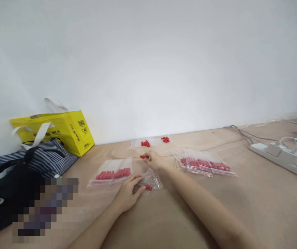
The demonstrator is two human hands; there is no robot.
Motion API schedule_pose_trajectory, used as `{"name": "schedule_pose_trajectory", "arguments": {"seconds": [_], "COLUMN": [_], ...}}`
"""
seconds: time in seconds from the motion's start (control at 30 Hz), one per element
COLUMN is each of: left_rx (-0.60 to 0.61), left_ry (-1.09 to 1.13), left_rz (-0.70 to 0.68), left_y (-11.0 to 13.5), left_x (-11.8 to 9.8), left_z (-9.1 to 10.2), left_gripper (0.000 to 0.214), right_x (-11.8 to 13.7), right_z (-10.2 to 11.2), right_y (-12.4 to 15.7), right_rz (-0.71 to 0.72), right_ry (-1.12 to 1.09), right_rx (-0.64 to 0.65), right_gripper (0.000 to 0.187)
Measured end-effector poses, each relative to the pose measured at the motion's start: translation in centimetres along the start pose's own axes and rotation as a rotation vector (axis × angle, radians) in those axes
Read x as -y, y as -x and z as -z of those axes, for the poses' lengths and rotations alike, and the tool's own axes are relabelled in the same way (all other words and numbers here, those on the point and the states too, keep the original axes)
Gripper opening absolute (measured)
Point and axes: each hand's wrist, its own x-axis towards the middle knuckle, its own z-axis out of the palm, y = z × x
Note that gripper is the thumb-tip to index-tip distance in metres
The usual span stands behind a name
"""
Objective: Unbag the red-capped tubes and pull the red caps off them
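My right hand (154, 160) is stretched forward over the brown table (241, 207), its fingers pinched on a small red capsule (142, 157). My left hand (129, 192) rests nearer to me, fingers holding down a clear zip bag (153, 180) that has one red capsule (148, 187) inside. Two filled bags of red capsules (113, 173) lie just left of my hands. Several more filled bags (205, 165) lie to the right. Loose red capsules (145, 143) sit on flat bags near the wall.
A yellow shopping bag (65, 129), a striped bag (42, 157) and a black bag (5, 193) stand at the left against the white wall. A white power strip (280, 155) with cables lies at the right.
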Motion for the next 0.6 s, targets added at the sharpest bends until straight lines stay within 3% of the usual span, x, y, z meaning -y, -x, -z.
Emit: {"name": "schedule_pose_trajectory", "arguments": {"seconds": [0.13, 0.27, 0.4, 0.5, 0.6], "left_rx": [0.007, 0.011, 0.002, 0.002, 0.000], "left_ry": [-0.012, -0.003, 0.015, 0.020, 0.031], "left_rz": [0.006, 0.009, 0.015, 0.020, 0.022], "left_y": [-0.1, -0.2, -0.2, -0.2, -0.2], "left_x": [0.0, 0.2, 0.2, 0.1, 0.0], "left_z": [0.0, -0.1, -0.1, 0.0, 0.0], "left_gripper": [0.029, 0.029, 0.028, 0.029, 0.029], "right_x": [-2.3, -4.7, -5.7, -5.7, -5.4], "right_z": [3.9, 6.3, 6.3, 5.8, 5.3], "right_y": [3.2, 7.3, 10.0, 10.6, 10.7], "right_rz": [0.057, 0.172, 0.245, 0.276, 0.235], "right_ry": [-0.048, -0.062, 0.012, 0.120, 0.220], "right_rx": [-0.206, -0.333, -0.224, -0.123, -0.102], "right_gripper": [0.021, 0.010, 0.014, 0.022, 0.023]}}
